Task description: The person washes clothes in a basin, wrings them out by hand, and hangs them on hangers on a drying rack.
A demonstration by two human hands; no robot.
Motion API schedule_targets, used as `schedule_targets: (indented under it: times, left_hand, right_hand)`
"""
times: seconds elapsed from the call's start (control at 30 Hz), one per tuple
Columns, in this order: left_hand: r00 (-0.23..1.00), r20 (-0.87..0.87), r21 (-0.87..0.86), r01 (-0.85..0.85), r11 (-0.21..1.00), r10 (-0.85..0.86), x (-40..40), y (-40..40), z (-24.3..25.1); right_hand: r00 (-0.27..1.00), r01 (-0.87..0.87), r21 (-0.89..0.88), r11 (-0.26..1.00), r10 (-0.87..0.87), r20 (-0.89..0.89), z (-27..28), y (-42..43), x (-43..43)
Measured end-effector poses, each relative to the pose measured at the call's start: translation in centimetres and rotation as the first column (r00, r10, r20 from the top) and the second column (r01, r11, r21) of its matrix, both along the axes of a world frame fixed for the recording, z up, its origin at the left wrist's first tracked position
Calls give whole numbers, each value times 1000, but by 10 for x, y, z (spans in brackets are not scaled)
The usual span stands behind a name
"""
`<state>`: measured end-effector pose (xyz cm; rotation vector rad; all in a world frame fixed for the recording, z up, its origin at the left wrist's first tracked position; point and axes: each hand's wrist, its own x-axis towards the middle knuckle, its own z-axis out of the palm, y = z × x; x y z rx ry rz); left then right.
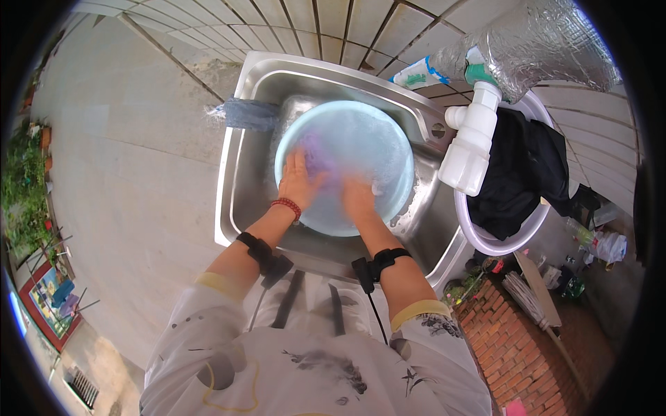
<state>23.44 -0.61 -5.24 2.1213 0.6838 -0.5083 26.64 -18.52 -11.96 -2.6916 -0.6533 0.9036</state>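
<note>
A pale blue plastic basin [343, 105] of cloudy, sudsy water sits inside a stainless steel sink [255, 218]. My left hand [300, 179] is at the basin's left side, fingers extended and thumb out to the right. Against its fingertips lies a purple, net-like item [312, 147], blurred by the water. To the right, my right hand [358, 195] dips into the basin, its fingers hidden under the surface. Whether it grips anything underwater cannot be seen. A red beaded bracelet circles my left wrist, and black straps sit on both forearms.
A grey cloth [252, 114] hangs over the sink's left rim. A white plastic faucet fitting [471, 140] projects beside the sink, below a foil-wrapped pipe [546, 47]. At right stands a pale tub [476, 236] with dark fabric [520, 171]. A mop [525, 299] lies lower right.
</note>
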Motion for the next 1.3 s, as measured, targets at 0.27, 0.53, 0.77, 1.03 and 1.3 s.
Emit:
schedule_targets:
  times: [0.27,0.53,0.77,1.03,1.3]
  left_hand:
    - [712,-553,-777,-628,38,433,36,-7,25]
    - [749,-549,-831,-444,-335,370,37,-36,68]
    - [774,-461,-721,-612,324,434,23,-29,76]
    - [998,-59,-66,-14,998,10,7,11,14]
    - [780,-466,-768,-591,248,417,50,-9,6]
  right_hand:
    - [939,204,764,612,-344,25,147,13,-31]
    - [871,140,757,638,-443,212,164,34,-25]
    - [639,768,223,600,-742,-203,96,-16,38]
    - [963,145,98,985,-163,216,32,-20,9]
    - [895,363,752,550,-431,-117,97,23,-14]
